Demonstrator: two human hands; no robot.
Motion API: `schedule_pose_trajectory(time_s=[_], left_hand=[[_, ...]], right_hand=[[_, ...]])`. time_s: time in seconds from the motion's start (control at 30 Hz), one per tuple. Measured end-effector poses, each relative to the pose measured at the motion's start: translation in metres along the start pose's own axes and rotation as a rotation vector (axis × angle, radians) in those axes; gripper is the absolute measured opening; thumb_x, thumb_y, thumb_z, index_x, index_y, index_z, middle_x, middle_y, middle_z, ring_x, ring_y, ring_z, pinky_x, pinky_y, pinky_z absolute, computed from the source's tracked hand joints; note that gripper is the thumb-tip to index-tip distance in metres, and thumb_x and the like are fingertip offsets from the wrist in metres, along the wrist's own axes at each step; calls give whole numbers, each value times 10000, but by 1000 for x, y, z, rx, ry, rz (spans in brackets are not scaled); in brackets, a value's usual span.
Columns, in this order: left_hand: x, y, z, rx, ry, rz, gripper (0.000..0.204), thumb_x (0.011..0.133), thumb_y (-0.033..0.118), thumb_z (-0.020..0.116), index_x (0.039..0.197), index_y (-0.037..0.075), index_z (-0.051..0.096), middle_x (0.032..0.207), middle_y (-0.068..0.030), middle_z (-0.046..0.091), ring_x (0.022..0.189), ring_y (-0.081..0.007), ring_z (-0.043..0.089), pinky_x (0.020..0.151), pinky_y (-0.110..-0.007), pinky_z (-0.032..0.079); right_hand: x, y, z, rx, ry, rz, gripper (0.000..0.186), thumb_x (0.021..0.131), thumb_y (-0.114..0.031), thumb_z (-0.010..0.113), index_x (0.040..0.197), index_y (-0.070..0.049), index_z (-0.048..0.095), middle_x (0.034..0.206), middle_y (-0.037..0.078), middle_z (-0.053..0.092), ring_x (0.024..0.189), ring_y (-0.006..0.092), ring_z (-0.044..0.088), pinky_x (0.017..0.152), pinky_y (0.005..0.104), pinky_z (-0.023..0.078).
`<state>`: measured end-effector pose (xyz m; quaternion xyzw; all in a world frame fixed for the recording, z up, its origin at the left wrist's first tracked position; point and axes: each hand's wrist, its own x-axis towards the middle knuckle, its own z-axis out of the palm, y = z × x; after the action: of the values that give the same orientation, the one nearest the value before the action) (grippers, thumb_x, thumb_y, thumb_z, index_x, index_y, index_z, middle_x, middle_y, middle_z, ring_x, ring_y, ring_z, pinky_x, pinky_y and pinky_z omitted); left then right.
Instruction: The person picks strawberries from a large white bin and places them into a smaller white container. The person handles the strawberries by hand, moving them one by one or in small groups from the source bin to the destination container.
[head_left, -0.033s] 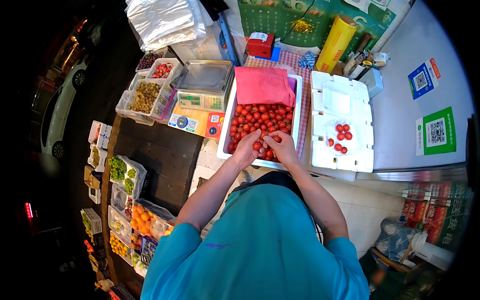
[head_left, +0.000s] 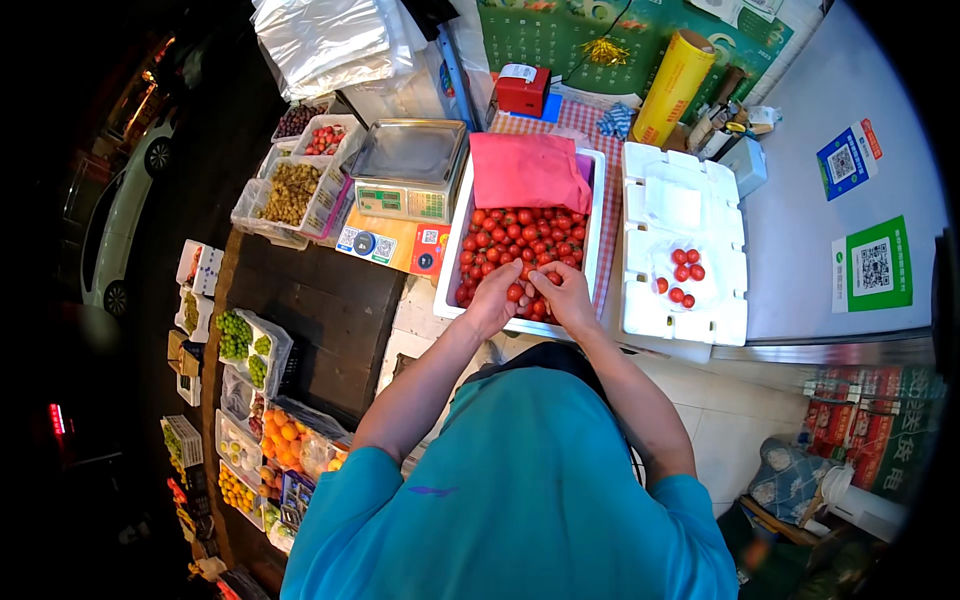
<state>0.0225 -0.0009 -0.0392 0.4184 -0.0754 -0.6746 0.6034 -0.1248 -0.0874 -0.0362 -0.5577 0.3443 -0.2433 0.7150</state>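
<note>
Tomatoes [head_left: 525, 232] are heaped in the box [head_left: 598, 200]. Left hand [head_left: 492, 302] and right hand [head_left: 567, 298] are curled over them; whether any is gripped cannot be told. Judged light, slippery-skinned, easily bruised; best held gently round the middle.

A table [head_left: 613, 230] under a red-and-white checked cloth [head_left: 580, 118] stands before a pale wall [head_left: 806, 45]. Behind the table, green calendar sheets [head_left: 545, 50] cover much of that wall, with gold tinsel [head_left: 606, 51] over them. Right of the table rises a smooth grey panel [head_left: 800, 240] bearing one blue sticker [head_left: 843, 163] and one green sticker [head_left: 874, 265]. Pale floor tiles [head_left: 720, 430] lie on the table's near side; farther to its right are red cartons [head_left: 865, 440] and a blue patterned cushion [head_left: 790, 482]. Left of the table is a dark flat board [head_left: 310, 320], and well beyond it a dim street [head_left: 205, 150] with a light-coloured car [head_left: 125, 220]. The table itself is brightly lit.
</note>
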Motion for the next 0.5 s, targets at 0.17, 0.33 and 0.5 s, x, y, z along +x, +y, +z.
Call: schedule_pose_trajectory(time_s=[0.17, 0.33, 0.5], left_hand=[[9, -8, -10, -126, -58, -43, 372, 1095, 413, 424, 1063, 87, 601, 800, -42, 626, 639, -135, 560, 577, -256, 466], [4, 20, -24, -94, 49, 10, 279, 976, 388, 567, 1071, 126, 587, 756, -20, 593, 614, -151, 538, 527, -286, 412], [10, 16, -34, 717, 277, 39, 255, 973, 339, 696, 946, 86, 682, 717, 14, 619, 546, -85, 549, 473, -225, 415]], right_hand=[[13, 27, -14, 347, -46, 153, 198, 999, -145, 617, 1046, 44, 654, 739, 47, 635, 567, 94, 558, 501, 255, 450], [19, 24, -28, -284, 113, -17, 284, 944, -218, 653, 1085, 15, 733, 775, 99, 684, 605, 199, 631, 557, 330, 501], [21, 16, -19, -1252, -266, -26, 253, 806, -271, 759, 869, -26, 771, 918, 177, 746, 851, 348, 724, 777, 450, 569]])
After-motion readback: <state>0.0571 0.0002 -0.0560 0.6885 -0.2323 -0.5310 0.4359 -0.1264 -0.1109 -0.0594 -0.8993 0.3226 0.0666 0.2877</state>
